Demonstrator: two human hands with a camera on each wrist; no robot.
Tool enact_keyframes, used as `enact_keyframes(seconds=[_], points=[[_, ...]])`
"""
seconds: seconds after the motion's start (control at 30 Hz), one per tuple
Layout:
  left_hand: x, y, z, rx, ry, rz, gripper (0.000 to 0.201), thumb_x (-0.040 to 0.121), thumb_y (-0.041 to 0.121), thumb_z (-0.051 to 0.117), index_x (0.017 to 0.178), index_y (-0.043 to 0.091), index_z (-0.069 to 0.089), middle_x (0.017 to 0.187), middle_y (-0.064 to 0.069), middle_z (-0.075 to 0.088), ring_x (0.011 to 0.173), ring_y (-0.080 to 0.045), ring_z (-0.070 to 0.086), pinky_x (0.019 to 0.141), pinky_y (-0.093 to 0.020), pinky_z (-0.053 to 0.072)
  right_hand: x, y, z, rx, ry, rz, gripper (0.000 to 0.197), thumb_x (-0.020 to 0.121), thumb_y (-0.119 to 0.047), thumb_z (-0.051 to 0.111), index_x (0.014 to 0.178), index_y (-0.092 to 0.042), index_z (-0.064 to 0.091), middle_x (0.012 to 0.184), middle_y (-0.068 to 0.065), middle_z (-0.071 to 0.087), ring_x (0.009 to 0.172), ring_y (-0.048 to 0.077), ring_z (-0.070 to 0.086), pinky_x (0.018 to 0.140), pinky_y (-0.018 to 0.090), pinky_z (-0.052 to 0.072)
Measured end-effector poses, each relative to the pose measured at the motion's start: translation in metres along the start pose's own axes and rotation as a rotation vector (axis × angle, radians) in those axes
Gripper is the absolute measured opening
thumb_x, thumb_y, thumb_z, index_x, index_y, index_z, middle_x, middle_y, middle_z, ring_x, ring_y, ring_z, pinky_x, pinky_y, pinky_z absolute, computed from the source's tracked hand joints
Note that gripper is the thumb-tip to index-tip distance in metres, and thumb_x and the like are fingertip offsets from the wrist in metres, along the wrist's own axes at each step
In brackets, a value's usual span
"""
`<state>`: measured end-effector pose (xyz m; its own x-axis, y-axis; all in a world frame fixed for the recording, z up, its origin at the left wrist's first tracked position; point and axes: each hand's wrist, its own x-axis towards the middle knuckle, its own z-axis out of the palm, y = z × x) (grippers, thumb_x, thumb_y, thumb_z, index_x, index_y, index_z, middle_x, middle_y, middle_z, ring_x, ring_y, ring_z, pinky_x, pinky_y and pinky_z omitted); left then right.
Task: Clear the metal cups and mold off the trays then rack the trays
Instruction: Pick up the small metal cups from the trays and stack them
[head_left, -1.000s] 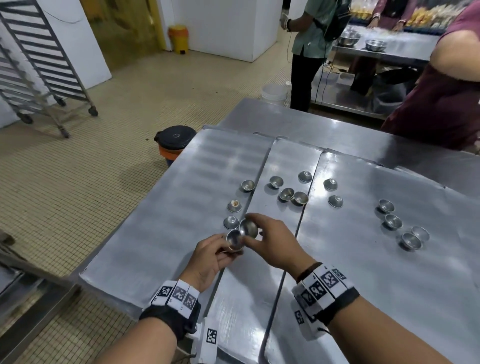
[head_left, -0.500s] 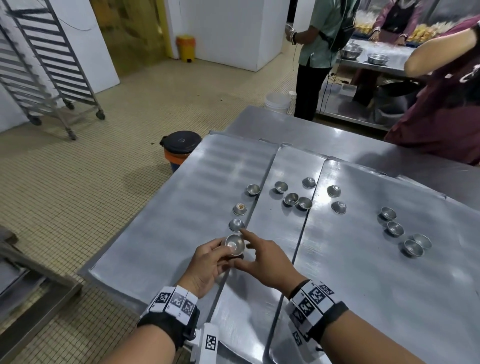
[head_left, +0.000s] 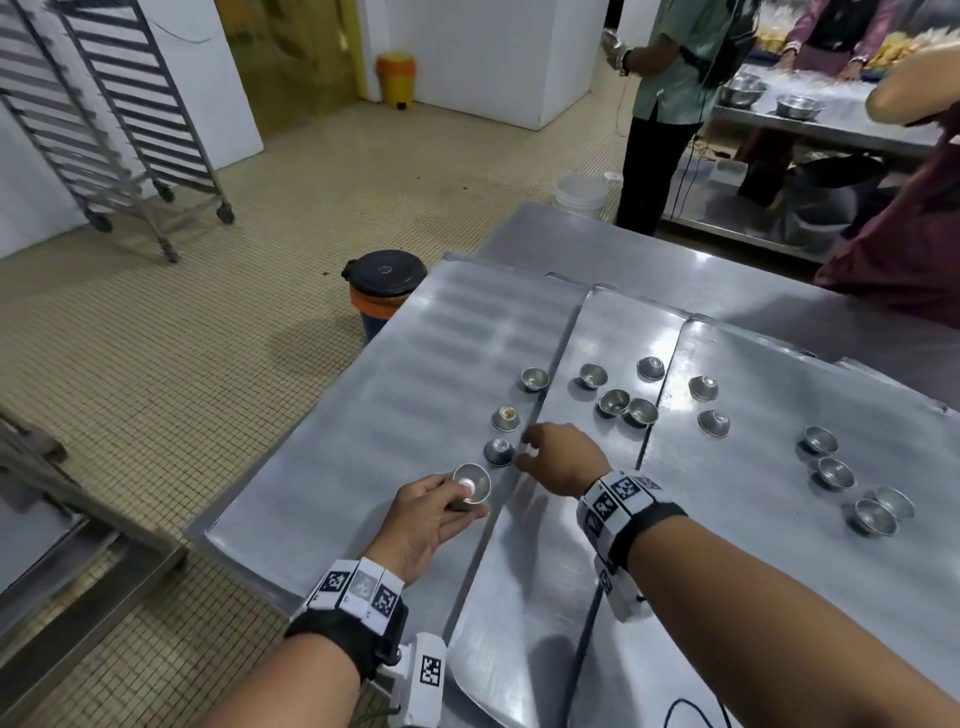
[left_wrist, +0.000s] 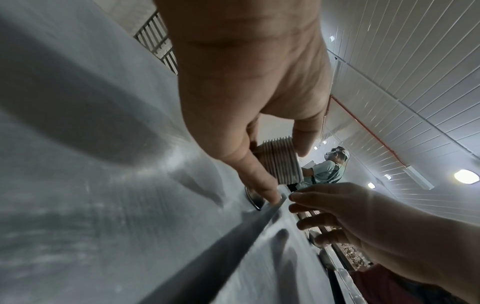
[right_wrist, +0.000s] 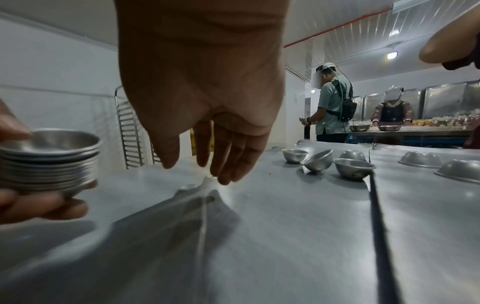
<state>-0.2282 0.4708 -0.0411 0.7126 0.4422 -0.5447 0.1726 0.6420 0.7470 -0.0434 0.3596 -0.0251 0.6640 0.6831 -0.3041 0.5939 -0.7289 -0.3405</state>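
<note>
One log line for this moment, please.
left hand: holds stack of cups | right hand: empty, reaching for upturned cup | trays: loose cups remain | racking: not begun

Cup stack (head_left: 470, 486) in left hand (head_left: 423, 525)

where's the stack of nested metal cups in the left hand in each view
Head: the stack of nested metal cups sits low and left of centre, held by the left hand.
Left wrist: centre of the picture, ribbed side showing, under the fingers.
Right wrist: far left edge.
Shared landmark: the raised seam between the trays, just beside the stack.
</note>
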Motion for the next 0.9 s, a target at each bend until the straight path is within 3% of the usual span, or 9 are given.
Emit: enact_keyframes(seconds=[0.13,0.27,0.33,0.53,0.7,0.8,0.9], points=[[0.003,0.006,-0.005,0.013,-0.013,-0.019,0.016,0.095,0.001,0.060,0.108,-0.006,0.067,0.094,-0.021,0.076,0.095,-0.036,0.076,0.080,-0.029,0.062,0.024,-0.011,0.000,-0.159,0.012,-0.005,0.044,0.092,-0.045,0.055,0.128,-0.021,0.060,0.123,0.012,0.065,0.114,0.032,0.058,0.090,0.039,0.049],[0.008,0.008,-0.015,0.021,0.010,-0.040,0.021,0.095,0.003,0.061,0.114,-0.006,0.066,0.099,-0.022,0.075,0.103,-0.040,0.073,0.094,-0.036,0.059,0.038,-0.022,0.016,-0.317,0.027,-0.043,0.034,0.091,-0.038,0.049,0.118,-0.022,0.062,0.120,0.007,0.065,0.116,0.032,0.049,0.091,0.041,0.036],[0.009,0.008,-0.019,0.013,0.015,-0.047,0.021,0.094,0.003,0.062,0.113,-0.005,0.066,0.100,-0.021,0.075,0.103,-0.040,0.073,0.094,-0.037,0.059,0.041,-0.025,0.023,-0.360,0.043,-0.054,0.029,0.090,-0.038,0.047,0.110,-0.023,0.062,0.120,0.004,0.065,0.116,0.032,0.048,0.088,0.041,0.033],[0.011,0.008,-0.023,-0.018,0.015,-0.054,0.015,0.094,0.001,0.061,0.108,-0.002,0.067,0.095,-0.018,0.075,0.094,-0.035,0.075,0.082,-0.029,0.062,0.046,-0.026,0.031,-0.397,0.094,-0.079,0.027,0.091,-0.036,0.043,0.108,-0.022,0.059,0.117,0.003,0.068,0.113,0.032,0.050,0.087,0.041,0.032],[0.011,0.008,-0.021,-0.002,0.009,-0.046,0.017,0.094,0.002,0.062,0.110,-0.003,0.067,0.095,-0.019,0.075,0.094,-0.035,0.076,0.087,-0.031,0.061,0.037,-0.024,0.025,-0.151,0.106,-0.105,0.028,0.088,-0.024,0.053,0.115,-0.015,0.054,0.110,0.013,0.066,0.104,0.037,0.059,0.075,0.036,0.034],[0.010,0.009,-0.021,0.012,0.002,-0.035,0.020,0.094,0.004,0.063,0.113,-0.004,0.067,0.098,-0.020,0.076,0.098,-0.036,0.075,0.092,-0.034,0.059,0.031,-0.023,0.024,0.037,0.120,-0.164,0.035,0.080,-0.017,0.063,0.114,-0.013,0.059,0.113,0.010,0.061,0.099,0.035,0.061,0.073,0.032,0.039],[0.007,0.012,-0.019,0.017,-0.008,-0.018,0.021,0.094,0.004,0.062,0.113,-0.004,0.067,0.100,-0.021,0.075,0.098,-0.036,0.075,0.094,-0.035,0.058,0.020,-0.021,0.022,0.177,0.215,-0.172,0.027,0.077,-0.014,0.065,0.104,-0.016,0.059,0.102,0.002,0.061,0.089,0.028,0.060,0.072,0.032,0.041]])
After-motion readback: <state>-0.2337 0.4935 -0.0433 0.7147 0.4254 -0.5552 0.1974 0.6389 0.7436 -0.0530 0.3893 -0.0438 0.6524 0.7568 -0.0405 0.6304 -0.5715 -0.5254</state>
